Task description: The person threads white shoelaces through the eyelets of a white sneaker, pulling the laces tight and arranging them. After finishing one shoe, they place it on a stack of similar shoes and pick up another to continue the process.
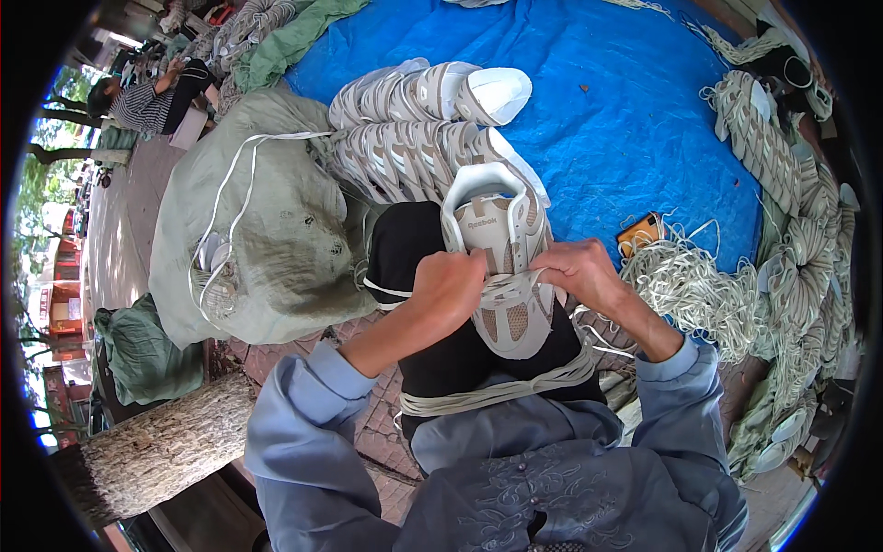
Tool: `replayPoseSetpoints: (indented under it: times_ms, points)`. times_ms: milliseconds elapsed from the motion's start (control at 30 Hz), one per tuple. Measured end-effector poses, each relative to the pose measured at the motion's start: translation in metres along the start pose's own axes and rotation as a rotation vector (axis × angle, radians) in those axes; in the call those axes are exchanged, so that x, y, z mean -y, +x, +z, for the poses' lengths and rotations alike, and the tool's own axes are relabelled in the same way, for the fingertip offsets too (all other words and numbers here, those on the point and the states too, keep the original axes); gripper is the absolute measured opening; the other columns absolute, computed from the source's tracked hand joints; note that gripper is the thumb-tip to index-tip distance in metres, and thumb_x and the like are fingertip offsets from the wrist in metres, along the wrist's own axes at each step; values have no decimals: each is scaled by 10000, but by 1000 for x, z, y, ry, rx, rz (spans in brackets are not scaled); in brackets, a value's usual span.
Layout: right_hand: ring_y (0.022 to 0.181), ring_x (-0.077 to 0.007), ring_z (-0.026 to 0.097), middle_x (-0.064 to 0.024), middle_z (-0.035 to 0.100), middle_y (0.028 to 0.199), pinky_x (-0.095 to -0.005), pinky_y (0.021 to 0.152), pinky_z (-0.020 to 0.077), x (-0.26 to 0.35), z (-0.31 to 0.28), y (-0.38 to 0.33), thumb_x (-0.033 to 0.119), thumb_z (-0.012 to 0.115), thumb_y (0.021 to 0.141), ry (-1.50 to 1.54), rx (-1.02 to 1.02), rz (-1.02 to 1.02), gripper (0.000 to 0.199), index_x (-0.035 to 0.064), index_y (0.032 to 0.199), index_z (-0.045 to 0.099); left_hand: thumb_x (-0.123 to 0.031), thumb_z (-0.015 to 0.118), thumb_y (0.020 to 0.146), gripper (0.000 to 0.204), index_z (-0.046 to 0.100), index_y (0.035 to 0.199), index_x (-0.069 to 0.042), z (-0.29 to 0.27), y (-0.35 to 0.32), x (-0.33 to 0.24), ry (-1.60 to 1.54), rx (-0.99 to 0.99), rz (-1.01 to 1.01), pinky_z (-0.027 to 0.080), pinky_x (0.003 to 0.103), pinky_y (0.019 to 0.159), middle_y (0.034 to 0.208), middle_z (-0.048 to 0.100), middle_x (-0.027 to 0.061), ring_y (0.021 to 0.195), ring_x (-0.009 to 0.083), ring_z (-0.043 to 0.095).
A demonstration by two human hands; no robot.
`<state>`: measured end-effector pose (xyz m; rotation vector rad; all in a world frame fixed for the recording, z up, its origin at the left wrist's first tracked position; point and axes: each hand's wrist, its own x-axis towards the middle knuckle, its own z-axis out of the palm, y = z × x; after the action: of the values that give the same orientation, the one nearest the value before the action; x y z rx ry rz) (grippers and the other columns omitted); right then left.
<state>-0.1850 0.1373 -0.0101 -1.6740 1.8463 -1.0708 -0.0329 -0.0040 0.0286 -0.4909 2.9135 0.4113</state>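
Shoe (497,253) dead centre of the frame, looking light, soft-topped, probably firmer-soled; its sides seem the best hold. Left hand (451,283), right hand (585,272): 2 grips, both pinching pale laces (508,289)!

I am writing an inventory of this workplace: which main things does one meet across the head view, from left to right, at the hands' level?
Pale green sack, black-clad left knee, left hand's fingers, grey-and-white shoe, right hand's fingers, tangled pale cords, stacked shoes near the right edge.
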Motion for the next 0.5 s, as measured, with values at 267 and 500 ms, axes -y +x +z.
replayPoseSetpoints:
  times_ms: [267,500]
  points:
    - [627,-209,580,-102,596,682,-288,538,442,-7,5,-6,117,648,667,167,-29,41,164,22,799,629,-68,547,653,56,500,662,-40,-2,1,-7,474,-97,421,412,342,573,572,472,97,604,225,499]
    - [609,-208,597,-87,622,715,-282,540,465,-8,9,-9,106,648,675,236,-126,128,117,34,766,631,-84,542,739,68,491,735,-38,-1,12,-14,-294,-141,-4,432,379,523,582,539,121,560,308,545]
